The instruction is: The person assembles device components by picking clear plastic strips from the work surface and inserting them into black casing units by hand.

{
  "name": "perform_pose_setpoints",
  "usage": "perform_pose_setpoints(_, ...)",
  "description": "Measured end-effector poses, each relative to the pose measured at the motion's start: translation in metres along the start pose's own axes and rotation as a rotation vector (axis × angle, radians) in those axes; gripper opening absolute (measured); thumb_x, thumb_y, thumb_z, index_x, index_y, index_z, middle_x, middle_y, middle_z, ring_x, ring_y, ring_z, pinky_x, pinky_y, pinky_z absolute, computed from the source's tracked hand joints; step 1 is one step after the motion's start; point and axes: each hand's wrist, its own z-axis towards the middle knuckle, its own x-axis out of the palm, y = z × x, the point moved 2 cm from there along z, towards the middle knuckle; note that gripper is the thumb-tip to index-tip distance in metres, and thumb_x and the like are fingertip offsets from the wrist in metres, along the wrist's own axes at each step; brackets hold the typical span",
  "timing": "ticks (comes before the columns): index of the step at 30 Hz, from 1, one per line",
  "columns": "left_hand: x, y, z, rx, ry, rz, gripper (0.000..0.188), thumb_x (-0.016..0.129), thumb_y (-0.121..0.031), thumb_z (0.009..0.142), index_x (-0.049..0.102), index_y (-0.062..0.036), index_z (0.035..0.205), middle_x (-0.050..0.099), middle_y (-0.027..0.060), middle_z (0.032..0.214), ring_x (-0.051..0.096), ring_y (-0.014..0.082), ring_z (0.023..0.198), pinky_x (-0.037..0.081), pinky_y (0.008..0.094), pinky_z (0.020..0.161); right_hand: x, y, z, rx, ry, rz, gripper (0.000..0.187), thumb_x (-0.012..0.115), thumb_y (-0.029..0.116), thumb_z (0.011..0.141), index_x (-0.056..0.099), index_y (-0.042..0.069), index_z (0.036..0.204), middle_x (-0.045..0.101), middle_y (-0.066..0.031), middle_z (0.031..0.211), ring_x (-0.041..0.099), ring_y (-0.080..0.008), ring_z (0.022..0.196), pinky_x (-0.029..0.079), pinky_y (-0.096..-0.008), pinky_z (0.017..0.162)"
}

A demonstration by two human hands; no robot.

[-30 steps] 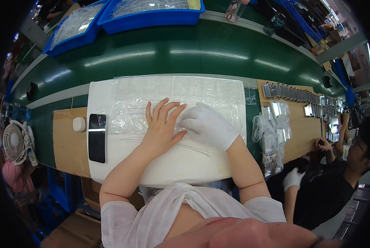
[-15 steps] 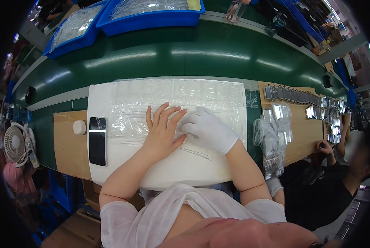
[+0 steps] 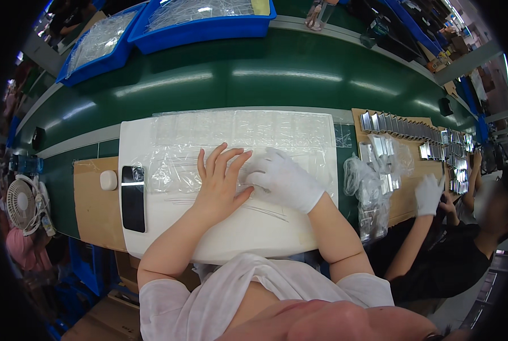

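Observation:
My bare left hand rests on clear plastic film with its fingers spread and nothing visibly held. Beside it, my right hand wears a white glove. Its fingers are bent together toward my left thumb, and whatever lies under their tips is hidden. The film covers much of a white padded board, with a row of clear flat pouches along its far edge. Several thin straight strands lie on the board just nearer than my hands, and more show faintly under my left fingers.
A black phone and a white rounded case sit at left. Blue trays of clear strips stand at the far side. On the right are bagged metal parts, rows of shiny metal pieces and a co-worker's gloved hand.
My hands stay almost in place over the film. At right, the co-worker's gloved hand has moved up from the table edge to the cardboard. The whole view has shifted slightly.

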Motion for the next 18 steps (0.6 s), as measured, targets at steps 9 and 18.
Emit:
perform_pose_setpoints(9,-0.004,-0.001,-0.004,-0.018,0.019,0.004,0.079,0.078,-0.019,0.078,0.041,-0.0124,0.147,0.041,0.0097,0.146,0.028,0.0369,0.144,0.005,0.0646,0.119,0.0,0.006,0.002,-0.019,-0.018,0.028,0.011,0.067,0.016,0.078,0.071,0.017,0.088,0.068,0.0001,0.099,0.06,-0.0242,0.096,0.046,-0.0363,0.097)
perform_pose_setpoints(18,-0.004,-0.004,0.0,-0.026,0.077,-0.004,0.082,0.08,-0.018,0.075,0.041,-0.0119,0.147,0.043,0.0099,0.146,0.031,0.0385,0.144,0.004,0.0635,0.12,0.004,-0.011,-0.003,0.035,-0.074,0.05,0.011,0.066,0.016,0.079,0.072,0.016,0.089,0.069,-0.006,0.105,0.063,-0.0273,0.093,0.049,-0.0365,0.093)
